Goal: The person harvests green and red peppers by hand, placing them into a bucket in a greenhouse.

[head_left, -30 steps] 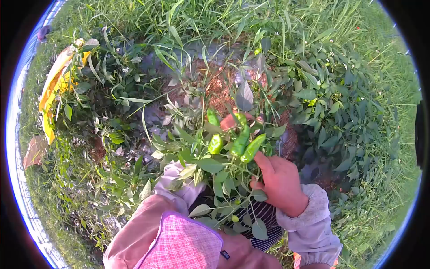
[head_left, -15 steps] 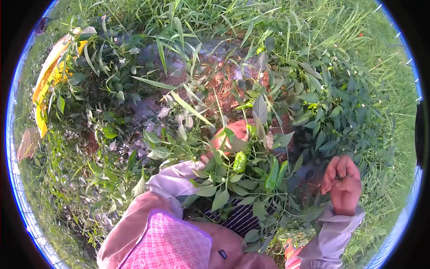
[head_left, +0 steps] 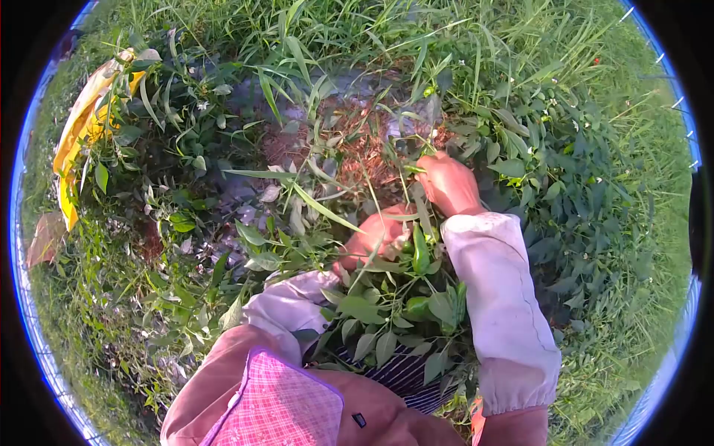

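My left hand (head_left: 374, 236) is closed around the branches of a pepper plant (head_left: 364, 308), its fingers partly covered by leaves. Just beyond it, my right hand (head_left: 450, 184) has its fingers pinched together at a small green pepper (head_left: 414, 169), seen only in part. A larger green pepper (head_left: 421, 251) hangs below my right hand, beside the left one. Lower down, another green pepper (head_left: 419, 306) shows among the leaves near my right sleeve.
Dense pepper plants (head_left: 573, 186) stand to the right, with tall grass (head_left: 357, 30) along the far side. Dry brown straw (head_left: 364, 160) lies on the ground ahead. At far left a yellow cloth or bag (head_left: 82, 134) rests against the plants.
My right hand has moved from the right side up and left, to the small green pepper past my left hand. The branches and hanging peppers have shifted; my left hand stays in place.
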A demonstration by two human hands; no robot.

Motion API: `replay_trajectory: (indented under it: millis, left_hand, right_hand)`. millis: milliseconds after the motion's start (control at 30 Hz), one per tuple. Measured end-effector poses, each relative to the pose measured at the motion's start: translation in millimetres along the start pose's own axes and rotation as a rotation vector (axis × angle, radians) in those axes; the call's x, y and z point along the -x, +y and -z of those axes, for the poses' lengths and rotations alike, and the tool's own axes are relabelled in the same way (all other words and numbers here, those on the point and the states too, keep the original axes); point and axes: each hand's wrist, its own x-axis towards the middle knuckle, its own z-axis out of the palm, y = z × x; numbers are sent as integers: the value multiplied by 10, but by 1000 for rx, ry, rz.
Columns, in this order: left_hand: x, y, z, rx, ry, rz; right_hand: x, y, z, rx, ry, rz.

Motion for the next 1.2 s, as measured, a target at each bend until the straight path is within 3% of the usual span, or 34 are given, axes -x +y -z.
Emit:
replay_trajectory:
  millis: [33, 67, 100, 133, 200, 300, 333, 367, 400, 467, 533, 567, 633, 700, 733, 767, 800, 867, 900, 933, 967, 1067, 1100, 1167, 1200]
  left_hand:
    - [130, 92, 165, -17, 94, -94]
    - [256, 180, 325, -42, 190, -187]
    - [335, 255, 440, -315, 191, -245]
    - [449, 344, 554, -686, 179, -286]
    - [593, 463, 750, -1003, 173, -340]
    - [643, 548, 1098, -420, 222, -483]
    - [594, 462, 939, -1109, 480, -474]
    - [525, 351, 794, -925, 512, -534]
    - [410, 206, 575, -741, 535, -603]
    - [532, 399, 713, -795, 362, -452]
    - [515, 395, 719, -1204, 429, -462]
    - [496, 341, 648, -1143, 494, -484]
    - [505, 302, 576, -1110, 587, -492]
    - [526, 272, 583, -1127, 605, -568]
    - [555, 237, 633, -1114, 593, -657]
    - [549, 270, 619, -1136, 462, -590]
    - [524, 288, 576, -1152, 333, -519]
    - [523, 102, 551, -1471, 528, -629]
    - [416, -52, 360, -1305, 535, -662]
    - [309, -78, 144, -1438, 638, -530]
    - [301, -64, 135, -1384, 564, -516]
    - [299, 40, 241, -1080, 169, -520]
    - [345, 93, 278, -1012, 276, -491]
    - [368, 74, 288, -938, 383, -462]
    - [337, 35, 268, -928, 387, -490]
  right_hand:
    - [71, 93, -8, -312, 309, -51]
    - [104, 272, 5, -751, 331, -216]
    - [209, 276, 212, -1299, 358, -486]
    - [280, 362, 338, -1632, 541, -477]
    - [501, 386, 658, -1684, 712, -352]
    - [687, 331, 1046, -1990, 660, -116]
    - [698, 263, 1104, -2021, 519, -105]
    - [699, 179, 1134, -2047, 378, -95]
    - [653, 55, 1142, -1878, 288, -249]
    - [536, 90, 862, -1738, 126, -364]
    - [461, 118, 541, -1520, 26, -452]
    - [442, 121, 450, -1385, -44, -498]
    - [467, 277, 107, -1044, -189, -350]
    - [575, 227, -3, -330, 190, -213]
    - [631, 183, 86, -411, 213, -371]
    - [641, 161, 202, -677, 310, -287]
    - [636, 39, 446, -835, 252, -309]
    - [699, -203, 859, -1056, 103, -302]
    - [713, -291, 1002, -1114, 18, -258]
    - [722, -414, 1131, -1079, -62, -257]
    - [779, -466, 1173, -1081, -83, -263]
    - [948, -536, 1375, -924, 9, 60]
    - [1017, -528, 1500, -866, 37, 170]
    - [1151, -583, 1625, -816, 111, 189]
    - [1221, -611, 1672, -765, 102, -53]
